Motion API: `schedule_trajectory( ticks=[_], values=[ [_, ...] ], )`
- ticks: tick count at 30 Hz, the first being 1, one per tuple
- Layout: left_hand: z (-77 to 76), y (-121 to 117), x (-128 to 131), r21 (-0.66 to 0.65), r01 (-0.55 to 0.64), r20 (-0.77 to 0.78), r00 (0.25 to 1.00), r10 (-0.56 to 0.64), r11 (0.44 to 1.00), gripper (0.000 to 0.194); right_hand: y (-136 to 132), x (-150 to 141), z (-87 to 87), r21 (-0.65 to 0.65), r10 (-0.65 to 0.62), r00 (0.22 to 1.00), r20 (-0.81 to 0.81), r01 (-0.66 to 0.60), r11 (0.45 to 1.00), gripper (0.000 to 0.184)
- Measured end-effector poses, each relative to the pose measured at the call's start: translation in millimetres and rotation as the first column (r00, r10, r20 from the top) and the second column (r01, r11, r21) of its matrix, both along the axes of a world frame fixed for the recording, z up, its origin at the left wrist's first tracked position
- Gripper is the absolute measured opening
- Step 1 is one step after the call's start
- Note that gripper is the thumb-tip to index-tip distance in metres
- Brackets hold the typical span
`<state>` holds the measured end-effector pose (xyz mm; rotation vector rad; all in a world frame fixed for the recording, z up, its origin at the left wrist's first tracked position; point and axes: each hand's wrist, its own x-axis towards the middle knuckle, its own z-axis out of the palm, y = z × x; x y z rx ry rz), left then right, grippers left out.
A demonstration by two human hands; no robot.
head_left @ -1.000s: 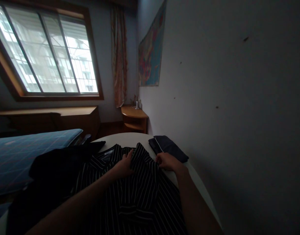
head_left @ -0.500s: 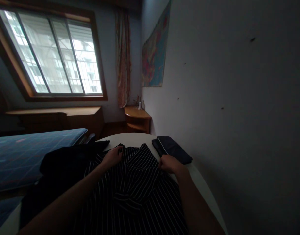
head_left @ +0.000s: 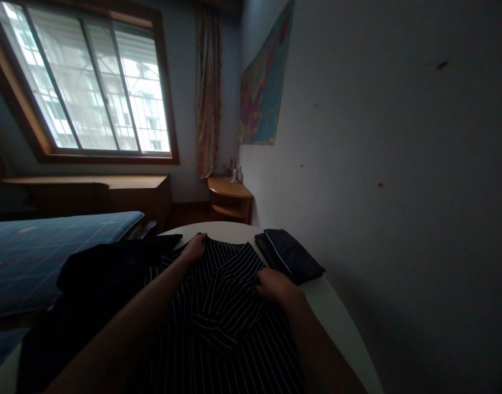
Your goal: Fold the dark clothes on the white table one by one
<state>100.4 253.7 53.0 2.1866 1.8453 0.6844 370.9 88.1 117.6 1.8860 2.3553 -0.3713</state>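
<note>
my striped shirt (head_left: 238, 323) lies spread on the table (head_left: 345, 323), under and between my hands; my left hand (head_left: 194, 247) pinches its far edge, my right hand (head_left: 274, 283) pinches its right side, near the folded dark cloth (head_left: 296, 253).

— And up on the wall (head_left: 337, 137), well beyond the fingers (head_left: 262, 280) of the right hand (head_left: 278, 285), there's the map (head_left: 264, 85)! Any lettering?
— Too small and dim to make out: not one word or number can be read anywhere in view!
</note>
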Motion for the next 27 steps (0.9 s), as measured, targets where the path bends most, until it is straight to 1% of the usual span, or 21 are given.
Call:
schedule_trajectory(
  ticks=[3, 5, 7, 9, 10, 12, 13, 14, 16, 19, 21, 23, 25, 27],
  values=[
    [-1.9, -8, 6, -0.008, -0.012, -0.038, 0.999, 0.012, 1.0, 0.04, -3, -6, 0.3, -0.002, -0.082, 0.995, 0.056, 0.082, 0.997, 0.027],
    [-2.1, -20, 13, 0.02, -0.055, -0.059, 0.997, 0.056, 0.998, 0.044, -5, -13, -0.6, 0.02, -0.128, 0.988, 0.082, 0.127, 0.992, 0.028],
    [-1.6, -37, 21, 0.067, -0.076, -0.081, 0.993, 0.082, 0.995, 0.045, -7, -22, -3.6, 0.082, -0.136, 0.988, 0.067, 0.131, 0.988, 0.034],
    [-1.8, -58, 29, 0.108, -0.038, -0.108, 0.993, 0.05, 0.993, 0.044, -8, -33, -10.1, 0.138, -0.068, 0.997, -0.024, 0.071, 0.988, 0.047],
    [-2.6, -68, 32, 0.117, -0.001, -0.125, 0.992, 0.016, 0.993, 0.043, -9, -38, -14.8, 0.136, -0.008, 0.996, -0.091, 0.02, 0.991, 0.056],
    [-5.9, -89, 35, 0.103, 0.082, -0.159, 0.985, -0.065, 0.991, 0.042, -12, -47, -26.4, 0.064, 0.11, 0.969, -0.223, -0.098, 0.993, 0.072],
    [-8.1, -98, 36, 0.087, 0.117, -0.175, 0.979, -0.1, 0.989, 0.042, -13, -50, -32.8, 0.02, 0.147, 0.954, -0.262, -0.147, 0.989, 0.079],
    [-10.4, -107, 35, 0.069, 0.146, -0.189, 0.973, -0.131, 0.987, 0.042, -15, -53, -39.2, -0.008, 0.17, 0.944, -0.282, -0.18, 0.984, 0.084],
    [-14.6, -122, 32, 0.044, 0.182, -0.212, 0.963, -0.169, 0.982, 0.042, -17, -56, -50.5, -0.007, 0.195, 0.939, -0.284, -0.205, 0.979, 0.089],
    [-18.8, -139, 25, 0.016, 0.194, -0.233, 0.955, -0.185, 0.981, 0.04, -17, -58, -60.4, 0.033, 0.205, 0.941, -0.269, -0.204, 0.979, 0.09],
    [-21.4, -146, 21, -0.022, 0.207, -0.246, 0.947, -0.205, 0.978, 0.038, -17, -59, -61.7, 0.047, 0.202, 0.945, -0.256, -0.197, 0.979, 0.088],
    [-24.6, -151, 18, -0.054, 0.222, -0.265, 0.937, -0.228, 0.974, 0.039, -19, -61, -60.1, 0.087, 0.201, 0.951, -0.235, -0.185, 0.979, 0.086],
    [-28.1, -153, 15, -0.049, 0.223, -0.282, 0.932, -0.228, 0.974, 0.043, -29, -63, -57.3, 0.173, 0.209, 0.952, -0.224, -0.173, 0.97, 0.082],
    [-31.1, -153, 13, -0.028, 0.22, -0.279, 0.935, -0.218, 0.975, 0.046, -47, -64, -54.9, 0.281, 0.246, 0.941, -0.234, -0.177, 0.943, 0.078]
  ],
)
